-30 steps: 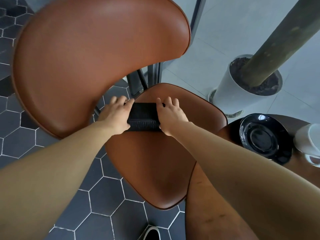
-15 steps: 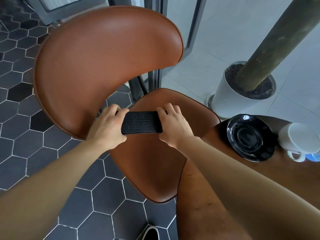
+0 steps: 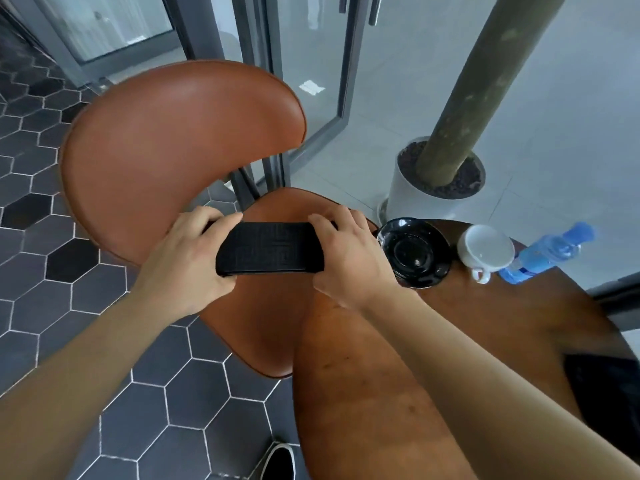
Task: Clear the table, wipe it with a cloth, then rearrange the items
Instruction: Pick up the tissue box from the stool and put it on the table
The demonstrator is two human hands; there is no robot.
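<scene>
Chair (image 3: 180,150): the brown seat is directly below your grip, the backrest beyond it and to the left. Table (image 3: 485,323): the wooden top begins just right of your right hand (image 3: 353,258). Black case (image 3: 270,249): flat, patterned, held level above the seat. Your left hand (image 3: 183,268) is curled round one short end and the right round the other, fingers over the far edge. Saucer (image 3: 414,252), cup (image 3: 485,249) and bottle (image 3: 547,252) sit on the table right of the grip, saucer nearest. Judgement: clearing looks unfinished, with the case in transit. The next move calls for setting it down flat off the table, then freeing the right hand for the saucer.
</scene>
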